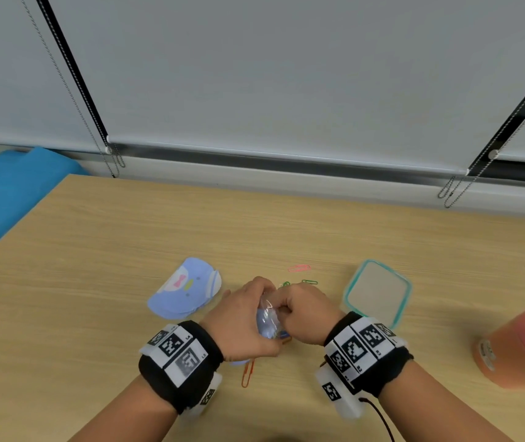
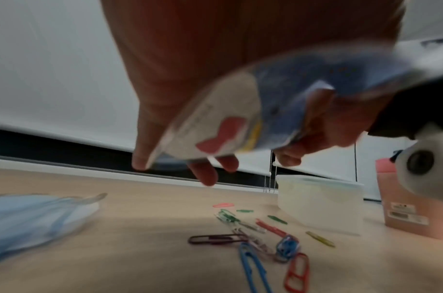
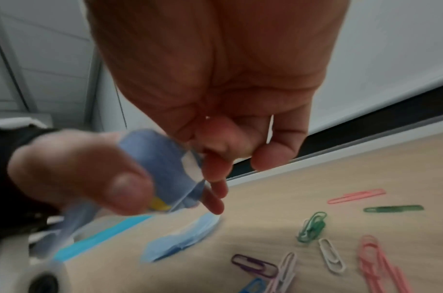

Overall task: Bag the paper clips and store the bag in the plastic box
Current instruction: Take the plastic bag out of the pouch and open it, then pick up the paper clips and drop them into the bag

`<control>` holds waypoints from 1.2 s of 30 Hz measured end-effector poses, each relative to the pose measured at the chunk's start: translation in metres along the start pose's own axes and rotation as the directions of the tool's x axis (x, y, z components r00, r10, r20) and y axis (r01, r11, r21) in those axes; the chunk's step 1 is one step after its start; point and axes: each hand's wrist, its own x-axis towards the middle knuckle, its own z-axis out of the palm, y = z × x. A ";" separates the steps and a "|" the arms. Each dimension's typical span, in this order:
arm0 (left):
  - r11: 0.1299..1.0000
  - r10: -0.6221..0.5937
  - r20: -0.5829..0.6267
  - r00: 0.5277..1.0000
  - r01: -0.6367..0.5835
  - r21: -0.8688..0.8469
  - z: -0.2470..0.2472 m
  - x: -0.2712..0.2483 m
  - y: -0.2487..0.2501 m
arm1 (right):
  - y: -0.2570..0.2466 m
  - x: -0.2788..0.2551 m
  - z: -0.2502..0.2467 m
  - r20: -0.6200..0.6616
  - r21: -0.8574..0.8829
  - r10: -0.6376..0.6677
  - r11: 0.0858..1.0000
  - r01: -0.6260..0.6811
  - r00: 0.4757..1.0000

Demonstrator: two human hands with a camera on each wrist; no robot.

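Note:
Both hands meet above the table's middle and hold one small blue printed bag (image 1: 267, 322) between them. My left hand (image 1: 253, 303) grips the bag from the left side, and the left wrist view shows the bag (image 2: 240, 111) under its fingers. My right hand (image 1: 291, 306) pinches the bag's edge (image 3: 165, 158) with its fingertips (image 3: 210, 168). Several coloured paper clips (image 2: 253, 247) lie loose on the table below the hands; a pink one (image 1: 299, 268), a green one (image 1: 309, 282) and an orange one (image 1: 248, 373) show in the head view. The open plastic box (image 1: 347, 295) with a teal rim stands to the right.
A stack of spare blue bags (image 1: 187, 290) lies left of the hands. A pink-orange container (image 1: 522, 346) stands at the right edge. A blue cloth (image 1: 6, 199) sits beyond the table's left corner. Window blinds with bead cords hang behind the table.

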 end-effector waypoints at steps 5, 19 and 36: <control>0.987 -0.077 -0.184 0.980 0.049 -0.152 -0.007 0.002 -0.019 | 0.026 0.002 0.006 -0.237 0.392 0.240 0.910 -0.133 0.941; 0.974 -0.145 -0.255 0.956 0.092 -0.207 -0.001 -0.016 -0.047 | 0.009 -0.010 0.055 0.050 -0.598 0.223 0.788 -0.149 0.974; 0.987 -0.026 -0.346 0.938 -0.030 -0.156 0.020 0.010 -0.013 | -0.020 0.007 -0.015 -0.336 0.493 0.348 0.857 -0.152 0.875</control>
